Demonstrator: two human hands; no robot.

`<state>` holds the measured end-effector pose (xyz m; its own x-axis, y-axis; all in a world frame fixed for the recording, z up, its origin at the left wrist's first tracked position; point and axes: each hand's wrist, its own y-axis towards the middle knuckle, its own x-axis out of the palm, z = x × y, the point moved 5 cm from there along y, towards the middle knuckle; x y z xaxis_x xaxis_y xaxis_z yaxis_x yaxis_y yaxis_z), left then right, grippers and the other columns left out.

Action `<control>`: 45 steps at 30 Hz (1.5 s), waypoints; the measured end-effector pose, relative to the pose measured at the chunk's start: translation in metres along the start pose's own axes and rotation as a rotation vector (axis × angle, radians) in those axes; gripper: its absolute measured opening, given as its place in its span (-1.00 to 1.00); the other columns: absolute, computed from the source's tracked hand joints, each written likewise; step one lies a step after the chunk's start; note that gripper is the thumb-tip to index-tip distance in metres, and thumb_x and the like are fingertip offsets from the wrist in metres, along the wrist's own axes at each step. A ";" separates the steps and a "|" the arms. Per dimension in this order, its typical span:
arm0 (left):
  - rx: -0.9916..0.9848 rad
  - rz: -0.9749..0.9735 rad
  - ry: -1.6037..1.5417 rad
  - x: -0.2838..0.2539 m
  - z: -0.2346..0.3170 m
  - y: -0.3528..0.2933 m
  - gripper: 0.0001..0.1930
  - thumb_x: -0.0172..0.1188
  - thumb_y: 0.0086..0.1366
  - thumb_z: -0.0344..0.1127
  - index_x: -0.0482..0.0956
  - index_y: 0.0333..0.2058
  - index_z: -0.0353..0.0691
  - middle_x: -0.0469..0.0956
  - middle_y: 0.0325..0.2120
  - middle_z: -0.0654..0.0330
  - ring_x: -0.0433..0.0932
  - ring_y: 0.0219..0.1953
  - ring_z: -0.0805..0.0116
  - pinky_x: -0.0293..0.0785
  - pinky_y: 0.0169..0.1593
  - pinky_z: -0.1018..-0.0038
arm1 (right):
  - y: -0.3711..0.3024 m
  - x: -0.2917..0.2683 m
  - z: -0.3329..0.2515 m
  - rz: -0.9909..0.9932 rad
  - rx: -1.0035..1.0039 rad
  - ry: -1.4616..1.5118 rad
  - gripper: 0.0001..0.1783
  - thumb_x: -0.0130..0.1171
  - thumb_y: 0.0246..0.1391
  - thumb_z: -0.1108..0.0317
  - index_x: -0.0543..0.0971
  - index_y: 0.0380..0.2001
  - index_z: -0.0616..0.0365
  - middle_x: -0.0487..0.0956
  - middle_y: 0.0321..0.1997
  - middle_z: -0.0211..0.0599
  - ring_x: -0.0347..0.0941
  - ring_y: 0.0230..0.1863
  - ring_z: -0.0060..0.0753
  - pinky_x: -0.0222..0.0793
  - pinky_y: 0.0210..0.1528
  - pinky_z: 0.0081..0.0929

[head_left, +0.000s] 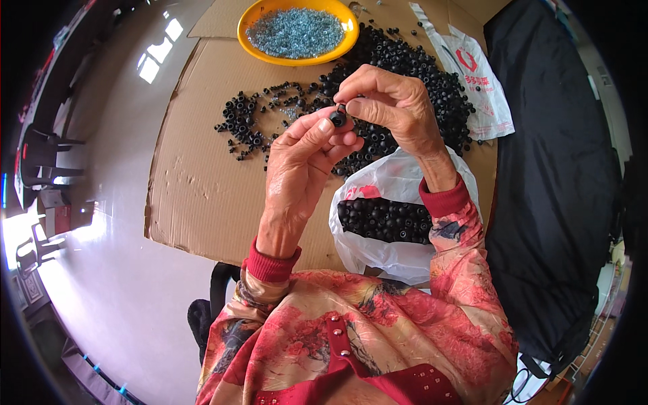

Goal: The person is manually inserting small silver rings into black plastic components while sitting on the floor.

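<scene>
Black knob [337, 119] sits held in my left grip [304, 147], raised over the loose pieces, with its round hollow end showing. My right grip [398, 111] is drawn narrow at the knob's upper edge; I cannot tell whether it pinches the knob itself or some small part there. As I judge it, this is close two-handed work: best to hold the knob steady with the left, line the right up squarely, and press gently so that nothing skews or drops. Underneath, cardboard [202, 148] carries a heap of black pieces [405, 64], smaller black bits [243, 121] to the left, and a yellow bowl [297, 61] of clear bluish beads [293, 32] farther off. An open white bag [374, 255] of black balls [385, 219] rests nearer me, and a flattened plastic bag [495, 111] lies at far right. Pale, glossy floor [121, 223] spreads leftward to a dark chair [40, 158]; black fabric [547, 169] stretches along the right.
</scene>
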<state>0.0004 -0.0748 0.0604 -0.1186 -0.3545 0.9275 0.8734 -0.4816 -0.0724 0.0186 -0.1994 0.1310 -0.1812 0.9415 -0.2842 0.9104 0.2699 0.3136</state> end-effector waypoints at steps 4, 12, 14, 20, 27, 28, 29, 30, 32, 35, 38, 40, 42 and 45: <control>0.010 -0.002 -0.006 -0.001 0.001 0.001 -0.77 0.03 0.24 -0.46 0.43 -0.16 -0.47 0.54 -0.33 0.04 0.57 -0.34 0.28 0.55 -0.14 0.28 | 0.000 0.000 0.005 0.002 0.067 0.063 -0.91 0.17 -0.05 0.52 0.56 -0.40 0.24 0.51 -0.35 -0.32 0.42 -0.29 -0.56 0.33 -0.26 -0.67; 0.036 0.068 0.003 -0.003 0.002 0.001 -0.78 0.04 0.24 -0.45 0.44 -0.16 -0.44 0.54 -0.33 0.05 0.55 -0.32 0.33 0.51 -0.11 0.34 | -0.011 0.009 -0.014 0.078 -0.303 -0.402 -0.71 0.28 -0.26 0.48 0.50 -0.35 0.23 0.51 -0.31 -0.26 0.48 -0.29 -0.33 0.42 -0.24 -0.48; 0.021 0.109 0.026 -0.004 0.000 0.001 -0.77 0.04 0.24 -0.44 0.43 -0.15 -0.43 0.54 -0.33 0.05 0.54 -0.30 0.34 0.49 -0.10 0.37 | -0.013 0.011 -0.014 0.107 -0.333 -0.468 -0.71 0.27 -0.27 0.50 0.49 -0.36 0.22 0.50 -0.31 -0.26 0.47 -0.29 -0.30 0.42 -0.25 -0.46; 0.001 0.143 -0.017 -0.008 -0.004 0.003 -0.75 0.04 0.23 -0.46 0.41 -0.12 -0.40 0.53 -0.33 0.08 0.52 -0.29 0.38 0.45 -0.07 0.40 | -0.015 0.015 -0.014 0.144 -0.385 -0.552 -0.72 0.25 -0.30 0.53 0.48 -0.39 0.22 0.48 -0.34 -0.26 0.45 -0.32 -0.25 0.42 -0.29 -0.42; -0.044 -0.002 -0.130 -0.012 -0.008 0.006 -0.73 0.02 0.23 -0.47 0.39 -0.09 -0.39 0.51 -0.24 0.08 0.51 -0.21 0.33 0.38 0.02 0.35 | -0.015 0.017 -0.015 0.114 -0.450 -0.555 -0.74 0.25 -0.27 0.53 0.48 -0.39 0.22 0.47 -0.37 -0.25 0.44 -0.35 -0.25 0.41 -0.32 -0.41; -0.038 0.049 -0.114 -0.011 -0.007 0.006 -0.76 0.04 0.22 -0.48 0.42 -0.12 -0.38 0.52 -0.29 0.12 0.52 -0.27 0.37 0.41 -0.05 0.43 | -0.015 0.018 -0.015 0.114 -0.449 -0.555 -0.74 0.25 -0.27 0.53 0.48 -0.39 0.22 0.47 -0.37 -0.25 0.44 -0.35 -0.25 0.41 -0.32 -0.41; -0.039 0.051 -0.114 -0.011 -0.008 0.006 -0.76 0.04 0.22 -0.48 0.42 -0.12 -0.38 0.52 -0.29 0.12 0.52 -0.27 0.37 0.41 -0.05 0.43 | -0.015 0.019 -0.015 0.103 -0.465 -0.568 -0.74 0.24 -0.26 0.54 0.47 -0.39 0.22 0.46 -0.38 -0.25 0.44 -0.36 -0.26 0.41 -0.32 -0.41; -0.040 0.060 -0.109 -0.011 -0.008 0.005 -0.76 0.03 0.22 -0.48 0.42 -0.12 -0.37 0.52 -0.30 0.13 0.52 -0.27 0.37 0.41 -0.05 0.43 | -0.015 0.019 -0.015 0.094 -0.482 -0.583 -0.75 0.24 -0.25 0.54 0.47 -0.39 0.22 0.46 -0.38 -0.25 0.43 -0.36 -0.27 0.41 -0.31 -0.40; -0.042 0.070 -0.104 -0.012 -0.009 0.005 -0.77 0.03 0.22 -0.48 0.42 -0.13 -0.36 0.53 -0.30 0.14 0.52 -0.28 0.38 0.41 -0.05 0.44 | -0.016 0.019 -0.014 0.101 -0.472 -0.579 -0.75 0.23 -0.25 0.55 0.47 -0.39 0.22 0.46 -0.38 -0.25 0.43 -0.36 -0.27 0.41 -0.31 -0.40; -0.032 0.089 -0.108 -0.012 -0.010 0.005 -0.78 0.03 0.23 -0.48 0.42 -0.14 -0.36 0.52 -0.31 0.14 0.52 -0.28 0.38 0.41 -0.06 0.44 | -0.017 0.019 -0.010 0.115 -0.461 -0.568 -0.76 0.22 -0.24 0.55 0.46 -0.40 0.23 0.46 -0.38 -0.25 0.43 -0.36 -0.27 0.40 -0.31 -0.40; -0.029 0.113 -0.104 -0.012 -0.009 0.005 -0.79 0.03 0.23 -0.48 0.43 -0.14 -0.36 0.52 -0.33 0.15 0.52 -0.28 0.38 0.41 -0.07 0.44 | -0.016 0.020 -0.010 0.130 -0.464 -0.562 -0.77 0.21 -0.23 0.56 0.46 -0.40 0.23 0.46 -0.38 -0.24 0.42 -0.35 -0.26 0.40 -0.30 -0.39; -0.025 0.088 -0.130 -0.010 -0.008 0.005 -0.79 0.02 0.23 -0.48 0.43 -0.14 -0.36 0.52 -0.32 0.14 0.52 -0.28 0.38 0.41 -0.07 0.45 | -0.016 0.022 -0.012 0.137 -0.469 -0.565 -0.78 0.21 -0.22 0.56 0.46 -0.40 0.24 0.46 -0.37 -0.24 0.42 -0.34 -0.25 0.39 -0.29 -0.39; -0.022 0.098 -0.132 -0.009 -0.007 0.004 -0.79 0.03 0.23 -0.48 0.43 -0.14 -0.36 0.52 -0.32 0.14 0.51 -0.28 0.38 0.41 -0.07 0.45 | -0.015 0.024 -0.013 0.133 -0.478 -0.592 -0.78 0.19 -0.23 0.57 0.46 -0.39 0.24 0.45 -0.37 -0.24 0.41 -0.32 -0.23 0.38 -0.26 -0.37; -0.014 0.102 -0.133 -0.008 -0.006 0.003 -0.79 0.03 0.23 -0.48 0.42 -0.14 -0.36 0.52 -0.32 0.14 0.51 -0.28 0.39 0.41 -0.07 0.46 | -0.015 0.025 -0.014 0.136 -0.471 -0.577 -0.77 0.19 -0.24 0.58 0.46 -0.39 0.25 0.45 -0.36 -0.23 0.40 -0.31 -0.22 0.37 -0.24 -0.35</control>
<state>0.0013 -0.0777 0.0503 0.0343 -0.2933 0.9554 0.8711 -0.4598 -0.1724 -0.0049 -0.1768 0.1318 0.2625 0.7526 -0.6040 0.6324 0.3386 0.6968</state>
